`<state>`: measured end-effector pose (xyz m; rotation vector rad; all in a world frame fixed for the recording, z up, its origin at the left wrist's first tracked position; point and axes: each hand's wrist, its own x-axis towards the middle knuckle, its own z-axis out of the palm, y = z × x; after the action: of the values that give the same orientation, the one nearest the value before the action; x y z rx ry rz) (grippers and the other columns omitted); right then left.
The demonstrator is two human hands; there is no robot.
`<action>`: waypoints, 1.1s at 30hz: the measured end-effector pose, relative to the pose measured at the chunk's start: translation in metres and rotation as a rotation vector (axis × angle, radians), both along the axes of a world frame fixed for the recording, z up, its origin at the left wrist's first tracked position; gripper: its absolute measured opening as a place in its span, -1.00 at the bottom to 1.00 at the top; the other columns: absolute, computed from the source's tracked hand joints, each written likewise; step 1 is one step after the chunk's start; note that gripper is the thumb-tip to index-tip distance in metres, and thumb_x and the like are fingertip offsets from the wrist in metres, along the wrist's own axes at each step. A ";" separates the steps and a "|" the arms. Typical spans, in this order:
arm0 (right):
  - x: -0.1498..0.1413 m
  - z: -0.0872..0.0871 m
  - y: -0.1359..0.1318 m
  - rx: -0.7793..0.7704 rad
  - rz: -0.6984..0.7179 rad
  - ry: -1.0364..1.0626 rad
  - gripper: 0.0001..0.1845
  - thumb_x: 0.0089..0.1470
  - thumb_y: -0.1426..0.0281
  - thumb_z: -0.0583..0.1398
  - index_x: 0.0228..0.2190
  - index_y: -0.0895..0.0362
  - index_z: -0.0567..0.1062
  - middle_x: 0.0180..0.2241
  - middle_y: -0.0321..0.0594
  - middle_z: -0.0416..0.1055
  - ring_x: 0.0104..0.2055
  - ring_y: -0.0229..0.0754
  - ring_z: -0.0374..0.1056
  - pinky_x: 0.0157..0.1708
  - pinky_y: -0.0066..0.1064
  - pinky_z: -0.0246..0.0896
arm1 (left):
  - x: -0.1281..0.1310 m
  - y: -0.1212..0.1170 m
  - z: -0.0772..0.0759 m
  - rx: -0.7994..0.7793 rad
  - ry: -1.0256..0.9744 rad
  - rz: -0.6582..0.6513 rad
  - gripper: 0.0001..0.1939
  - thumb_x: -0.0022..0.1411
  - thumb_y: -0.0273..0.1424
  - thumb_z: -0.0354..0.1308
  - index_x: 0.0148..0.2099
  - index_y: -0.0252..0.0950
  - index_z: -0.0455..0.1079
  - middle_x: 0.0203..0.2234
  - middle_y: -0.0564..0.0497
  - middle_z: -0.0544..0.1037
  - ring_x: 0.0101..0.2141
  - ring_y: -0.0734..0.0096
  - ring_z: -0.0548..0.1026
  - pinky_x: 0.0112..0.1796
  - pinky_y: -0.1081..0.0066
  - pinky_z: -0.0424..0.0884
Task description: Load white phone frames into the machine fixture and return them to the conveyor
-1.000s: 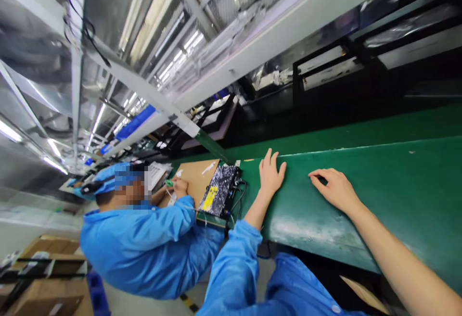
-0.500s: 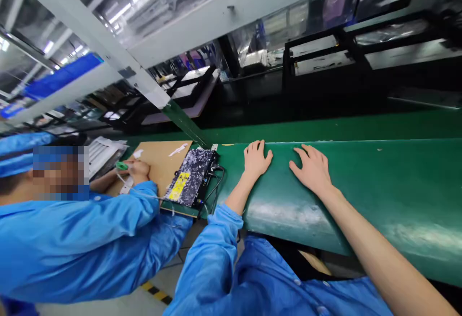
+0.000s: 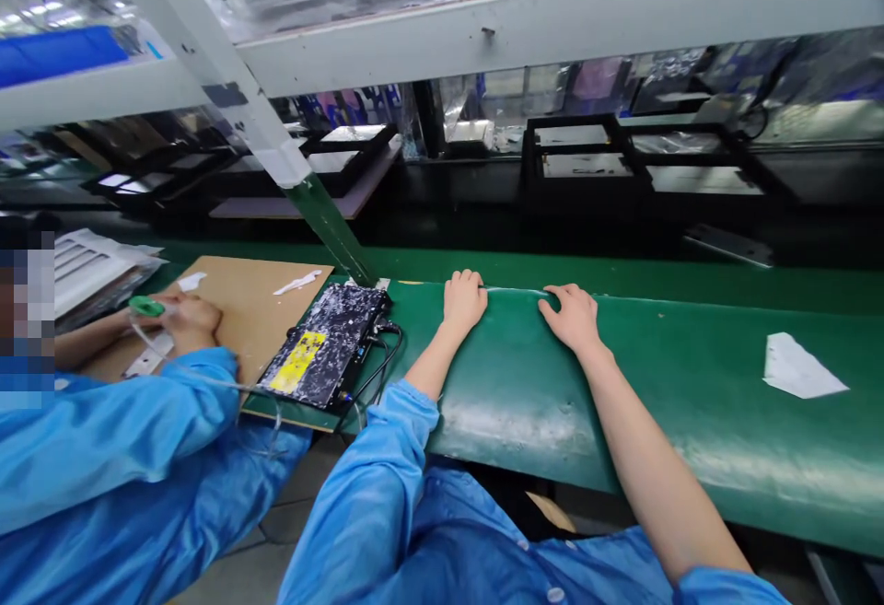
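My left hand (image 3: 465,301) lies palm down at the far edge of the green mat (image 3: 511,366), its fingers bent slightly over that edge. To its right, my right hand (image 3: 575,318) rests on the same edge, with the thumb apart from the fingers. Nothing shows in either hand; the undersides of the fingers are hidden. Left of my left hand stands a black box (image 3: 328,329) with white specks, a yellow label and cables at its side.
A co-worker's hand (image 3: 193,318) holds a green-tipped tool (image 3: 146,307) over a brown board (image 3: 238,296). White paper (image 3: 801,367) lies on the mat at right. Black frames (image 3: 573,158) and a flat metal piece (image 3: 728,244) sit beyond. A slanted post (image 3: 266,131) rises behind the box.
The view has levelled and turned right, bringing the white paper into sight. Both hands now lie at the mat's far edge, the left fingers closer together than before.
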<state>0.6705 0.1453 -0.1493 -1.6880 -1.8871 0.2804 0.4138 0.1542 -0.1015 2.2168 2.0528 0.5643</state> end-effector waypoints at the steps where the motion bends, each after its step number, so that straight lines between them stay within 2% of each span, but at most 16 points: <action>1: 0.000 0.001 0.001 -0.009 -0.005 0.011 -0.51 0.42 0.15 0.13 0.15 0.05 0.70 0.13 0.07 0.54 0.25 0.22 0.40 0.42 0.17 0.16 | 0.000 0.001 0.000 0.000 -0.006 0.001 -0.80 0.55 -0.49 0.08 0.01 -0.24 0.55 0.05 -0.22 0.63 0.15 -0.01 0.48 0.17 0.10 0.41; 8: 0.002 0.005 0.002 -0.008 0.004 0.081 -0.53 0.40 0.18 0.16 0.15 0.04 0.70 0.13 0.04 0.58 0.26 0.20 0.42 0.45 0.15 0.12 | -0.002 0.001 0.001 0.010 -0.043 -0.003 -0.80 0.53 -0.51 0.09 -0.02 -0.20 0.54 0.03 -0.19 0.64 0.12 0.00 0.49 0.15 0.11 0.41; 16: 0.001 0.009 0.001 -0.046 0.045 0.113 -0.53 0.41 0.25 0.18 0.22 0.05 0.67 0.20 0.06 0.56 0.32 0.23 0.39 0.50 0.17 0.04 | -0.006 0.005 -0.001 -0.024 -0.042 0.003 -0.81 0.55 -0.41 0.12 0.02 -0.16 0.57 0.06 -0.16 0.65 0.14 0.04 0.54 0.19 0.15 0.43; 20: -0.003 0.021 -0.001 -0.046 0.061 0.116 -0.50 0.39 0.32 0.20 0.26 0.12 0.65 0.21 0.09 0.56 0.33 0.23 0.40 0.51 0.15 0.09 | -0.003 0.004 0.010 -0.001 -0.037 -0.021 -0.78 0.50 -0.39 0.13 0.02 -0.13 0.60 0.10 -0.15 0.67 0.18 0.01 0.56 0.23 0.12 0.45; 24: -0.006 0.033 0.003 -0.014 0.063 0.063 -0.55 0.37 0.33 0.29 0.23 0.03 0.67 0.21 -0.03 0.61 0.31 0.13 0.46 0.47 0.05 0.22 | -0.002 0.008 0.019 0.046 -0.069 -0.049 -0.74 0.41 -0.36 0.09 -0.05 -0.10 0.62 0.07 -0.18 0.70 0.12 -0.10 0.60 0.20 -0.01 0.50; 28: -0.004 0.036 0.009 -0.010 0.057 0.032 -0.59 0.39 0.30 0.31 0.21 -0.04 0.67 0.22 -0.17 0.63 0.34 0.00 0.46 0.56 -0.01 0.12 | -0.003 0.020 0.018 0.071 -0.073 -0.044 -0.69 0.41 -0.30 0.03 -0.05 -0.10 0.63 0.07 -0.18 0.71 0.11 -0.15 0.61 0.21 -0.06 0.51; 30: -0.005 0.038 0.007 -0.011 0.056 0.033 -0.61 0.39 0.32 0.30 0.19 -0.01 0.68 0.23 -0.17 0.62 0.36 -0.03 0.44 0.59 -0.05 0.07 | -0.001 0.020 0.020 0.062 -0.069 -0.044 -0.68 0.42 -0.31 0.03 -0.03 -0.11 0.63 0.09 -0.19 0.70 0.13 -0.14 0.61 0.23 -0.05 0.50; 33: -0.008 0.043 -0.002 -0.009 0.069 0.059 -0.62 0.34 0.35 0.29 0.13 0.06 0.71 0.25 -0.07 0.62 0.34 0.04 0.46 0.52 -0.03 0.19 | 0.004 0.010 0.028 0.011 -0.052 -0.055 -0.71 0.39 -0.40 0.08 -0.03 -0.15 0.63 0.07 -0.21 0.71 0.13 -0.11 0.61 0.22 0.01 0.51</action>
<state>0.6629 0.1432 -0.1063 -1.6050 -1.9054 0.3635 0.4174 0.1643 -0.0737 2.2321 1.9617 0.6227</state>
